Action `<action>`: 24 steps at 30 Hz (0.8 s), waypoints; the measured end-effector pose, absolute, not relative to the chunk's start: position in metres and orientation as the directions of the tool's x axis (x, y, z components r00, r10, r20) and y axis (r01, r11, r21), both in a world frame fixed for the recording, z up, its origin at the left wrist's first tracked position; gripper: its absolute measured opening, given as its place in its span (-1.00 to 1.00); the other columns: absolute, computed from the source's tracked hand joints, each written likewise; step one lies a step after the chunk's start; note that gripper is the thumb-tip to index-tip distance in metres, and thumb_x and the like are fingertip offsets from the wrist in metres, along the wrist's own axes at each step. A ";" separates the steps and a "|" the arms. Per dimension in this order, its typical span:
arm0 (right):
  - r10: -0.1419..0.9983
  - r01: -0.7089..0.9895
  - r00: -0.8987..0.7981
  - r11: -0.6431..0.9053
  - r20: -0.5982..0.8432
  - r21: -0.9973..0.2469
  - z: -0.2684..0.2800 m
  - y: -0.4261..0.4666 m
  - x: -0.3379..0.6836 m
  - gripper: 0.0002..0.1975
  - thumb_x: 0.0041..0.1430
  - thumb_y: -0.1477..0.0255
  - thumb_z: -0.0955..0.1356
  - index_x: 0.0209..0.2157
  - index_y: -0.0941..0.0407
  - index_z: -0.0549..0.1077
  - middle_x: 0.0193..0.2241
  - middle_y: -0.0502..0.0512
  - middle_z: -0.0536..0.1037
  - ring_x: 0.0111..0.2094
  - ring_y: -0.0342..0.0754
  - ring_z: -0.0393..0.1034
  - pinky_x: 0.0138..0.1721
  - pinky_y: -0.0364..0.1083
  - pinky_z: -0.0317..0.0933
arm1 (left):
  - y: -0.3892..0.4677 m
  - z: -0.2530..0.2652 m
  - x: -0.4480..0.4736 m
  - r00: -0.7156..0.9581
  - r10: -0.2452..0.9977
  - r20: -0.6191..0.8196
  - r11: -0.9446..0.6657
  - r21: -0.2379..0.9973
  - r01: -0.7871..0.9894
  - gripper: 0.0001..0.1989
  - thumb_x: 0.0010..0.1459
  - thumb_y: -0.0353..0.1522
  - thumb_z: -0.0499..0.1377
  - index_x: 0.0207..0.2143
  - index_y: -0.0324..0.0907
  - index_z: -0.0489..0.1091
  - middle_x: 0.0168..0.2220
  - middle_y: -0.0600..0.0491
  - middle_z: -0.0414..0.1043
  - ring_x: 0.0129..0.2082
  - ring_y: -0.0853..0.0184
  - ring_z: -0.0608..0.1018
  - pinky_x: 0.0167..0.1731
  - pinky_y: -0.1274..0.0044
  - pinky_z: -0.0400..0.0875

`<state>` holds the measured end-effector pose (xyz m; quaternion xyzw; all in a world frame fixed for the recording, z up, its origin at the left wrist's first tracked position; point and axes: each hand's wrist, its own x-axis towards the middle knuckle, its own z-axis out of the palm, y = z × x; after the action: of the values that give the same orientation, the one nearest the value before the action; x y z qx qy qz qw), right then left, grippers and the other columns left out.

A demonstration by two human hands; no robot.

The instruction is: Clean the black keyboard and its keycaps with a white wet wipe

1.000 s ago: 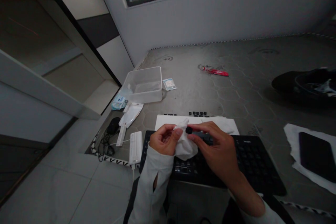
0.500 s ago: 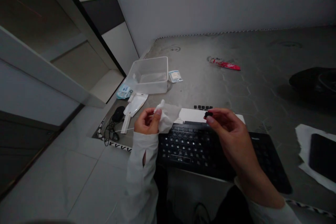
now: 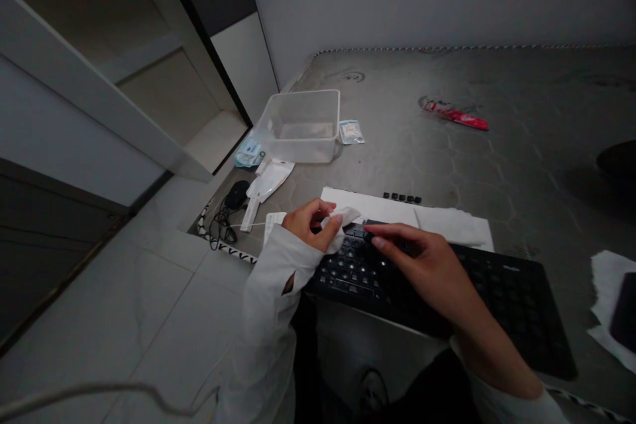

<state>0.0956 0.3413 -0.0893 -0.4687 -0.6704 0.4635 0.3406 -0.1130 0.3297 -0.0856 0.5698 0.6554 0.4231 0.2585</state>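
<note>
A black keyboard (image 3: 517,305) lies in front of me, with many keycaps off its left part and pale key mounts showing. My left hand (image 3: 309,224) is closed on a crumpled white tissue (image 3: 346,216), over the keyboard's upper left corner. Between thumb and index finger, my right hand (image 3: 427,262) pinches a small black keycap (image 3: 368,236) close above the upper keys. Whether the keycap touches the keyboard cannot be made out. Several loose keycaps (image 3: 402,197) stand in a row behind the keyboard.
White sheets (image 3: 452,225) lie behind the keyboard. A clear plastic bin (image 3: 303,149), small packet (image 3: 352,132), black mouse (image 3: 237,195) with coiled cable, and white pouch (image 3: 273,179) are farther left. A red item (image 3: 462,118) lies at the back. The grey surface's edge (image 3: 228,269) borders the floor.
My right hand has moved left and down with the keycap, to the upper keys. My left hand has shifted right and up, and the tissue is more bunched. The view has shifted slightly.
</note>
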 end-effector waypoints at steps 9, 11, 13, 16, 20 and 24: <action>0.956 0.293 -0.292 0.092 0.003 -0.952 -0.091 0.340 0.095 -0.83 0.16 0.24 0.44 -0.24 -0.02 0.62 -0.29 -0.01 0.64 -0.25 0.01 0.47 -0.17 -0.01 0.26 | 0.327 -0.074 -0.109 0.016 0.957 0.289 -0.246 0.783 0.571 -0.75 0.33 -0.26 0.02 -0.13 -0.07 0.47 -0.31 0.08 0.59 -0.34 0.33 0.58 -0.33 0.54 0.35; 0.958 0.288 -0.287 0.092 0.005 -0.953 -0.090 0.340 0.095 -0.83 0.16 0.24 0.44 -0.24 -0.03 0.63 -0.27 -0.01 0.66 -0.20 0.03 0.49 -0.14 0.00 0.26 | 0.328 -0.071 -0.108 0.060 0.910 0.410 -0.374 0.750 0.546 -0.68 0.36 -0.34 -0.04 -0.04 -0.09 0.48 -0.13 0.02 0.59 -0.15 0.30 0.57 -0.14 0.50 0.38; 0.959 0.287 -0.281 0.101 0.017 -0.953 -0.089 0.340 0.096 -0.84 0.17 0.24 0.43 -0.25 -0.05 0.63 -0.24 -0.02 0.67 -0.16 0.04 0.50 -0.10 0.00 0.26 | 0.328 -0.068 -0.108 0.070 0.873 0.483 -0.441 0.718 0.539 -0.65 0.36 -0.37 -0.07 -0.03 -0.09 0.49 -0.11 0.02 0.57 -0.13 0.31 0.52 -0.08 0.48 0.37; 0.961 0.279 -0.275 0.118 0.038 -0.953 -0.087 0.341 0.097 -0.85 0.19 0.26 0.43 -0.23 -0.05 0.63 -0.21 -0.04 0.67 -0.12 0.01 0.50 -0.06 -0.02 0.26 | 0.325 -0.064 -0.107 0.054 0.876 0.479 -0.425 0.715 0.555 -0.67 0.35 -0.29 -0.02 -0.09 -0.10 0.52 -0.19 0.02 0.51 -0.20 0.30 0.47 -0.13 0.45 0.40; 0.964 0.229 -0.261 0.113 0.051 -0.967 -0.086 0.342 0.098 -0.86 0.20 0.29 0.43 -0.21 -0.04 0.61 -0.23 -0.05 0.66 -0.15 -0.03 0.50 -0.08 -0.05 0.26 | 0.324 -0.067 -0.101 0.084 0.901 0.425 -0.392 0.718 0.575 -0.70 0.24 -0.14 0.15 -0.15 -0.09 0.57 -0.26 0.00 0.42 -0.25 0.29 0.48 -0.21 0.43 0.43; 0.968 0.184 -0.246 0.093 0.046 -0.978 -0.084 0.342 0.099 -0.88 0.18 0.30 0.44 -0.25 0.00 0.58 -0.27 -0.04 0.63 -0.21 -0.05 0.47 -0.16 -0.07 0.26 | 0.329 -0.076 -0.099 0.190 0.885 0.426 -0.445 0.651 0.615 -0.61 0.09 -0.10 0.33 -0.05 -0.03 0.57 -0.29 0.02 0.41 -0.29 0.32 0.49 -0.26 0.47 0.46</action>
<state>0.0992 0.3419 -0.0840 -0.4643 -0.6205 0.4879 0.4017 -0.0995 0.3291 -0.0761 0.7524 0.4983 0.3958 0.1703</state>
